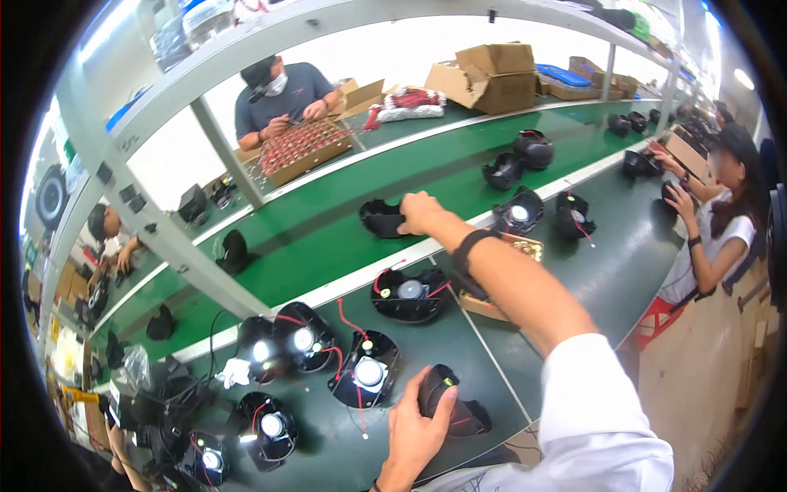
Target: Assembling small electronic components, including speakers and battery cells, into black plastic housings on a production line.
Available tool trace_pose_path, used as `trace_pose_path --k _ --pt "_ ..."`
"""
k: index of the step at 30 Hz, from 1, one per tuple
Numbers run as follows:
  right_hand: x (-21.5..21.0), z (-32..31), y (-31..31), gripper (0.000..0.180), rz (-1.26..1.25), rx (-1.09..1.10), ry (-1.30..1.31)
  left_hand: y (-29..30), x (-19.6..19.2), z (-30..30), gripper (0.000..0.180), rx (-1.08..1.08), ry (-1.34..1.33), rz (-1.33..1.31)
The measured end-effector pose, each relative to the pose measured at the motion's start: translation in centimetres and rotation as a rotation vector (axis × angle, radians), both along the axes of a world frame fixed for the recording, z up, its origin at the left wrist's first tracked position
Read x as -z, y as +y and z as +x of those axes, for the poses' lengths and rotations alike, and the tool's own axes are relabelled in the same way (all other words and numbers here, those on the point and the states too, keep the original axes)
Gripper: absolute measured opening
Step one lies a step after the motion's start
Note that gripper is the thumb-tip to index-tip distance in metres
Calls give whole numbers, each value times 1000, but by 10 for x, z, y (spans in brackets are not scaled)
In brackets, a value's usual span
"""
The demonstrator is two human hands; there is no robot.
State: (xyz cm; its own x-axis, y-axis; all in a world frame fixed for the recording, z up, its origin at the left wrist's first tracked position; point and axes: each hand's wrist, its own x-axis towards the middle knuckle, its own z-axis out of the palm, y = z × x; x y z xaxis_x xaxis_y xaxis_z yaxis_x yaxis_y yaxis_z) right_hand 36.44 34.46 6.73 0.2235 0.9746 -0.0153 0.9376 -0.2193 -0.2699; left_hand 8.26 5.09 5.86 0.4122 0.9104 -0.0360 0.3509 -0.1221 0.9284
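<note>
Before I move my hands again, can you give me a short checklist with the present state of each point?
1. Right hand on the black housing on the green belt: ok, it touches it.
2. Right hand's grip closed: cannot tell.
3. Left hand on the black part on the dark table: ok, fingers wrap it.
4. Red wires of the nearest speaker unit away from left hand: ok.
5. Right forearm passes above the small cardboard tray: ok, no contact seen.

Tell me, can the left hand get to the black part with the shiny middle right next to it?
Probably yes. The left hand rests on a black housing, and the black part with the shiny centre lies just to its left, with only bare table between.
</note>
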Motion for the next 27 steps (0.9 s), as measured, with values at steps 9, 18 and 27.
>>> trace_pose_path --k 9,18,27 --pt "-100 8 -233 32 335 -447 180 20 -13 -15 61 164 116 9" --pt "-21 -57 -362 44 62 98 1003 34 14 4 52 316 73 127" --pt "33 -94 -346 16 442 195 1448 30 10 17 53 348 -252 -298"
